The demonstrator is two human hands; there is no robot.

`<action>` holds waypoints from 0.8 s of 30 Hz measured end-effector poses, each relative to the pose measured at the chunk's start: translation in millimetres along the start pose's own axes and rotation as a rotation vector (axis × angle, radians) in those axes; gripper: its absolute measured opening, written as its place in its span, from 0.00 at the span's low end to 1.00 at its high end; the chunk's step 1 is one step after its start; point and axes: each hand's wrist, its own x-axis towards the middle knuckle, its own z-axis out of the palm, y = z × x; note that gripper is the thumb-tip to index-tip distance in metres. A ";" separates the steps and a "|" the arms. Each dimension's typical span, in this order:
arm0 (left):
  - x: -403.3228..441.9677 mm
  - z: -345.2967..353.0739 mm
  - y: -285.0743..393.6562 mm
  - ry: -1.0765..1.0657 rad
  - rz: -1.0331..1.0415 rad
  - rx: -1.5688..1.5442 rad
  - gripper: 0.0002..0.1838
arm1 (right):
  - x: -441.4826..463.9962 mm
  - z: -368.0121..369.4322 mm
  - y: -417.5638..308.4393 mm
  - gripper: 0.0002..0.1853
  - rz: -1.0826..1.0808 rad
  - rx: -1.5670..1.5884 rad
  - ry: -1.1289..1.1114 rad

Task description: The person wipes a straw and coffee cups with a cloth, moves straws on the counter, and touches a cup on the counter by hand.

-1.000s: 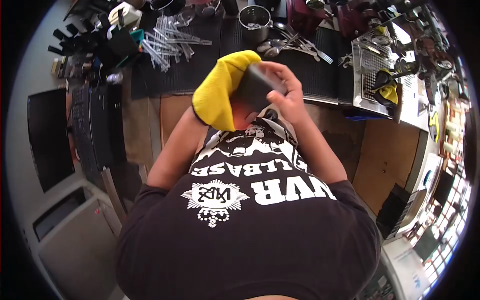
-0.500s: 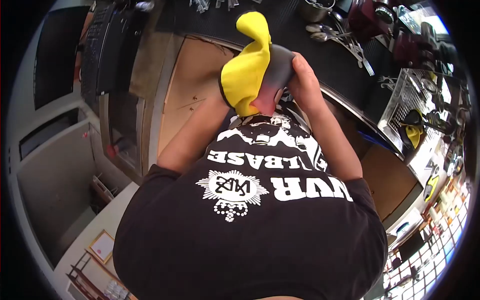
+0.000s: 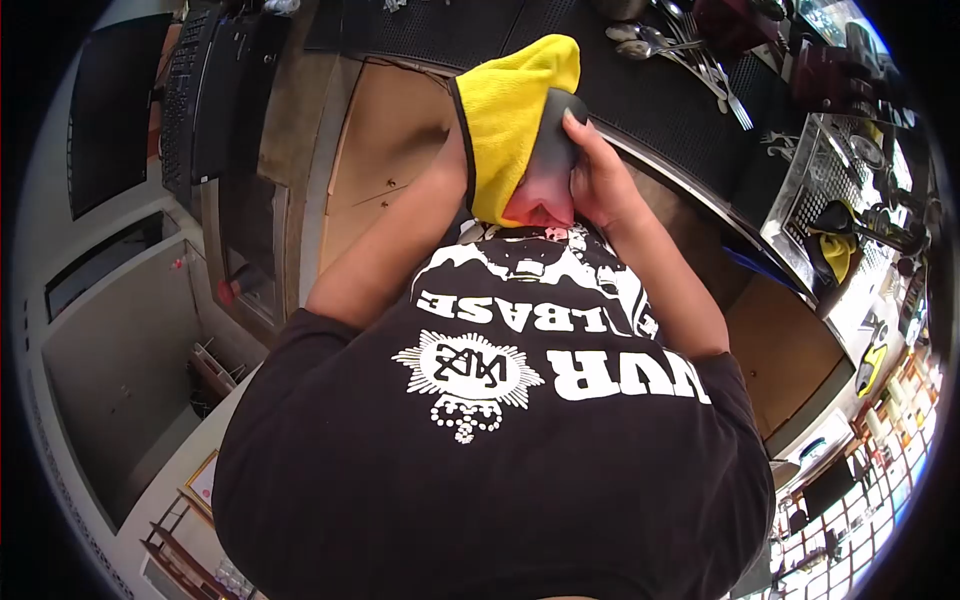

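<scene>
A milk pitcher (image 3: 548, 160), dark grey fading to red at its spouted end, is tilted in front of my chest with the spout towards me. My right hand (image 3: 603, 180) grips its dark end from the right, thumb lying along the side. On the left, a yellow cloth (image 3: 505, 125) with a black edge drapes over the pitcher. My left hand (image 3: 455, 172) is under this cloth, pressing it to the pitcher's left side; its fingers are hidden.
Spoons and forks (image 3: 715, 80) lie on the black mat (image 3: 450, 30) beyond my hands. To the right stands a perforated metal tray (image 3: 805, 190) with utensils and another yellow-black cloth (image 3: 838, 255). A keyboard (image 3: 185, 95) is at far left.
The cloth's loose upper end has swung right and spread around the pitcher. The pitcher has turned, so its red spout shows more. My right thumb has shifted slightly left on it.
</scene>
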 end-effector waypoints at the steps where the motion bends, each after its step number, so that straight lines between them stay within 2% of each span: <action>1: 3.1 -4.9 0.2 -0.056 -0.074 -0.077 0.17 | -1.5 0.4 -0.8 0.32 -0.029 -0.053 0.014; 2: 4.4 -6.2 -2.8 -0.057 0.025 0.065 0.18 | -1.9 -0.2 -2.6 0.32 -0.060 -0.104 0.027; 3: 5.2 4.0 0.5 -0.068 0.024 0.077 0.18 | -1.4 -3.6 -4.9 0.32 -0.075 -0.100 0.023; 5: -1.2 40.1 10.2 0.088 0.630 1.355 0.18 | -3.4 -13.7 -8.4 0.32 -0.029 -0.043 0.031; 6: -8.9 56.6 17.7 -0.008 0.461 1.845 0.18 | -5.5 -13.7 -11.7 0.32 -0.038 -0.026 0.025; 8: -5.2 28.9 -26.7 -0.086 0.628 0.790 0.21 | -13.7 -4.4 -17.8 0.32 -0.094 -0.011 0.067; 9: -7.2 24.6 -33.5 -0.022 0.548 0.742 0.22 | -17.7 -7.5 -18.3 0.32 -0.100 -0.004 0.071; 11: -0.6 62.4 17.8 -0.121 1.081 1.478 0.20 | -19.5 -12.1 -18.5 0.34 -0.008 -0.025 0.020; 12: 9.3 62.9 16.9 -0.039 0.971 1.156 0.14 | -19.7 -21.8 -18.9 0.35 0.050 -0.062 0.022; 13: 4.4 24.3 11.6 0.155 0.899 1.726 0.13 | -19.4 -19.1 -19.4 0.35 0.047 -0.064 0.013; 15: 7.9 0.4 3.7 0.125 0.537 1.075 0.15 | -22.4 -11.0 -21.1 0.35 -0.050 -0.075 -0.184; 17: 13.1 -8.0 9.9 0.109 0.538 0.978 0.18 | -18.9 -8.3 -25.4 0.36 -0.066 -0.065 -0.154; 18: 15.3 -8.6 12.2 0.094 0.525 0.875 0.22 | -16.4 -14.9 -27.3 0.36 0.008 -0.001 -0.157; 19: 16.2 -10.5 10.5 0.137 0.746 1.349 0.26 | -14.5 -19.3 -28.8 0.36 0.085 0.064 -0.159; 21: 14.6 -10.2 10.5 -0.243 0.040 0.180 0.28 | -10.2 -20.1 -29.1 0.35 0.078 0.137 -0.191; 22: 12.8 -2.3 5.6 -0.243 0.043 0.182 0.28 | -7.7 -18.4 -29.1 0.33 0.073 0.209 -0.225; 24: 9.7 17.1 -10.4 -0.078 0.513 0.533 0.18 | -5.7 -7.8 -26.2 0.32 0.060 0.205 0.029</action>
